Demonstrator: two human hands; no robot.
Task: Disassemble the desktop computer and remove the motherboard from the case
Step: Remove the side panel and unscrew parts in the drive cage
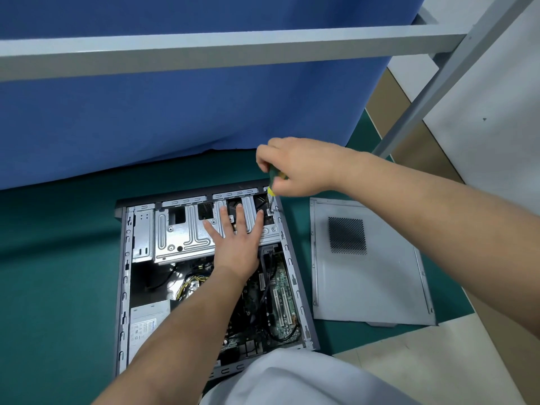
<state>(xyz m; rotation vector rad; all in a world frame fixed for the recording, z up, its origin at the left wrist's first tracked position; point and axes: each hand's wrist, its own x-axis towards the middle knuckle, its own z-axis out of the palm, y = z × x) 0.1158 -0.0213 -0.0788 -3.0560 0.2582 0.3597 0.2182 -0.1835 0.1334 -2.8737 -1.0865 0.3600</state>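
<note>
Computer case [122,287] lies on its side, open, on a green mat [58,258]; whether the mat covers a desk or the floor I cannot tell. Motherboard [280,299] sits inside, in the near-right part of the case, black cables running over it. Power supply [146,323] in the near-left corner, yellow and black wires just beyond it.

Left hand [236,241] rests flat on the silver drive cage [181,229] at the far end of the case, fingers [223,214] straight and spread.

Right hand [295,168] holds a screwdriver [271,187] with a green and yellow handle, fingers curled round it. Shaft points down; tip meets a small bracket at the case's far-right corner, just beside the left index finger.

Grey side panel [380,273] lies flat on the mat to the right of the case, apart from it, with a perforated vent patch. Blue cloth [175,112] hangs behind; grey metal frame bar [204,51] crosses above
</note>
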